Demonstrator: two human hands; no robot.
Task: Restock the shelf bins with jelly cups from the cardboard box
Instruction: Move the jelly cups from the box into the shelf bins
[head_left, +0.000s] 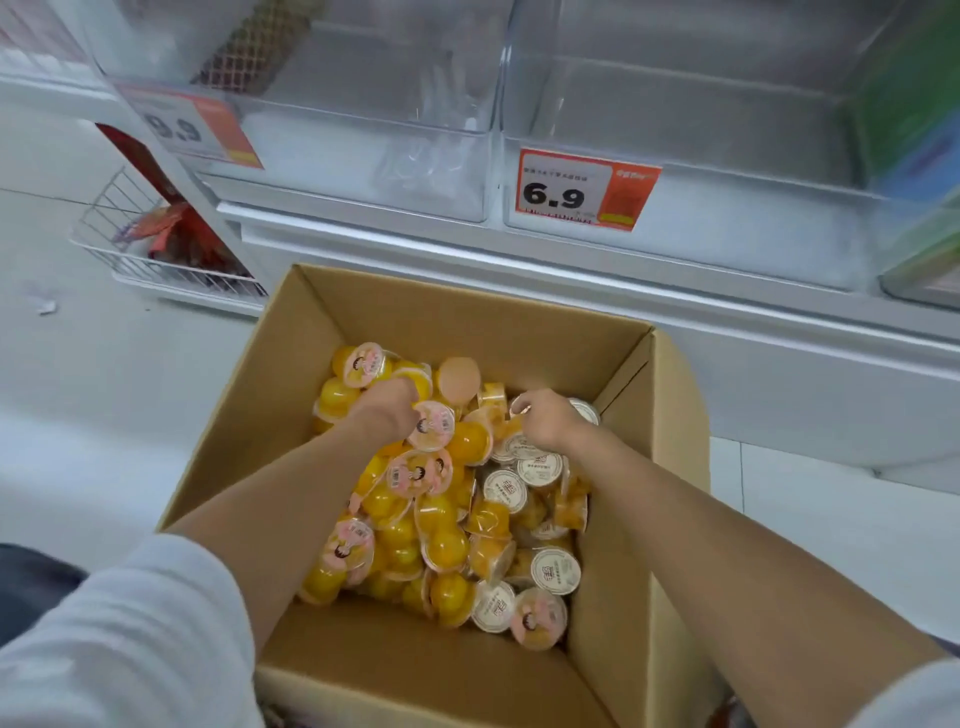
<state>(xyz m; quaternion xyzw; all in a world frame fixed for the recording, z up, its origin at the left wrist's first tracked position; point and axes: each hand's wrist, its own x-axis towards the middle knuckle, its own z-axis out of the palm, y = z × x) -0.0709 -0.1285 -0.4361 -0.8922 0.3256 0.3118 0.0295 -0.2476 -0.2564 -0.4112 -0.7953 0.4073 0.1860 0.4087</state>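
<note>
We look down at a pale floor (104, 364) in front of a white shelf (571, 270). Two clear plastic bins stand side by side on the shelf: the left bin (337, 171) carries a blurred price tag (182, 127) reading 9.9, and the right bin (727, 130) carries an orange-edged tag (576, 189) reading 6.9. At the left end of the shelf a white wire basket (130, 260) holds red packets.

The open cardboard box (467, 322) sits on the floor just below the shelf's front edge. Jelly cups (441, 540) lie heaped in it, yellow ones with pink lids filling the left and middle, and white-lidded ones along the right wall. A bare strip of the box bottom shows at the near wall.

Both bare forearms reach in from grey sleeves (130, 649). Our left hand (387, 410) is knuckles-up on the heap toward the far left corner. Its fingers curl down around yellow cups, with the tips hidden among them, and a pink-lidded cup lies just beside the wrist. Our right hand (545, 421) is near the far right corner, apart from the left hand. Its fingers are bent and it pinches a white-lidded cup (584, 410) that shows on either side of the hand, with more of the same kind directly under the wrist.
</note>
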